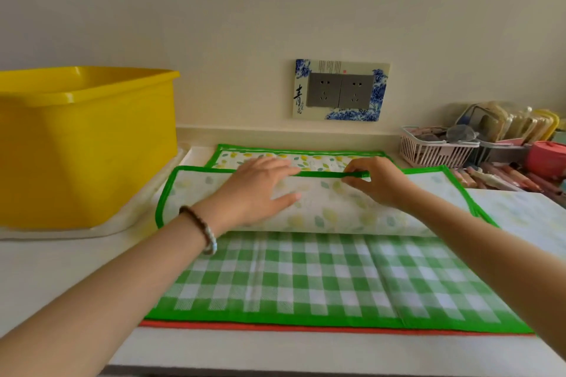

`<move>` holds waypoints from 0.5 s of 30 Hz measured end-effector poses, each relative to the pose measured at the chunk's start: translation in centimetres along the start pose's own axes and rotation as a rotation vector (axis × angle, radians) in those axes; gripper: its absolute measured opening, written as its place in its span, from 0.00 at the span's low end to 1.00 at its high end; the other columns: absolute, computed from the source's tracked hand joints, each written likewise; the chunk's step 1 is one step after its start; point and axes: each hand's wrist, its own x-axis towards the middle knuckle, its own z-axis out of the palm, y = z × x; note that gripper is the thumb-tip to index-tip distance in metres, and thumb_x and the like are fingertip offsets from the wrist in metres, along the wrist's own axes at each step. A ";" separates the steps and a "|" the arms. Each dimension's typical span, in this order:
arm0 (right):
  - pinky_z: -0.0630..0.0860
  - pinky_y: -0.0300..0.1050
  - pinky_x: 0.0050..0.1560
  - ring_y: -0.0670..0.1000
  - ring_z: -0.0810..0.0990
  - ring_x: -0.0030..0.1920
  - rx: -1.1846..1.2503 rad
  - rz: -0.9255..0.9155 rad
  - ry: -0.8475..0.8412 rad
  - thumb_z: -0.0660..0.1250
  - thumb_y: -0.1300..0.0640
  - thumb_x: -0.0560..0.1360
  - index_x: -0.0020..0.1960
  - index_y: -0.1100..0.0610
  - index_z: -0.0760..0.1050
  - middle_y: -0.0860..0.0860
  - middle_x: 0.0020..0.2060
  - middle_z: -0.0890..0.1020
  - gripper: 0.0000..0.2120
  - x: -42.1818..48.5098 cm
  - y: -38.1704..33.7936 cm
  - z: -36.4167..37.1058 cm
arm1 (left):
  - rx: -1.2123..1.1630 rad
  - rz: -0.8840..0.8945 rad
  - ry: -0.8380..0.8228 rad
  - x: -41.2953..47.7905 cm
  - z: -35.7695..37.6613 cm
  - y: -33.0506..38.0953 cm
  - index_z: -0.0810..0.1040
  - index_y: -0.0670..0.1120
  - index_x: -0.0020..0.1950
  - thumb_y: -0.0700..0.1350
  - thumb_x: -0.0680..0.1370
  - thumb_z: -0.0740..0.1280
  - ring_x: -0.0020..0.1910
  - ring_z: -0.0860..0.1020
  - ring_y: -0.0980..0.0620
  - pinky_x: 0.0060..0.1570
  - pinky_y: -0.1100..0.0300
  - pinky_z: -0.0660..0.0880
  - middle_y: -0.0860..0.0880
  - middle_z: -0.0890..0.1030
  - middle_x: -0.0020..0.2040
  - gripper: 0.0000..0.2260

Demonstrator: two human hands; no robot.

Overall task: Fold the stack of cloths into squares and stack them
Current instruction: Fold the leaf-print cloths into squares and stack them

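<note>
leaf-print cloth [337, 214]: centre frame, atop gingham cloth [306, 278] on worktop [46, 269] | left hand [260, 190]: grip apart, pressing flat | right hand [376, 182]: grip pinching green hem [324, 174] | likely soft, light, limp; hold hemmed corners

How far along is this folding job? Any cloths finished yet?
Barely begun: no finished square shows. The leaf-print cloth is being folded over on itself; the left hand presses it flat while the right hand pinches its green hem. The green check cloth and a red-edged cloth beneath it lie unfolded.
</note>
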 end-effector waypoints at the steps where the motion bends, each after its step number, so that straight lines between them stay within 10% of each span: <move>1: 0.76 0.47 0.53 0.53 0.80 0.49 0.016 0.018 0.009 0.68 0.54 0.75 0.53 0.57 0.80 0.52 0.49 0.83 0.09 0.4 0.5 0.7 | -0.027 -0.004 -0.051 0.0 0.6 0.0 0.60 0.57 0.74 0.62 0.78 0.55 0.74 0.56 0.55 0.72 0.57 0.49 0.56 0.59 0.75 0.26; 15: 0.70 0.48 0.62 0.51 0.75 0.61 0.029 0.059 0.056 0.62 0.51 0.78 0.59 0.51 0.76 0.49 0.60 0.78 0.12 2.2 -0.4 5.7 | -0.080 -0.107 -0.266 1.5 6.9 -2.0 0.50 0.57 0.77 0.66 0.78 0.48 0.76 0.47 0.54 0.75 0.51 0.44 0.55 0.50 0.78 0.29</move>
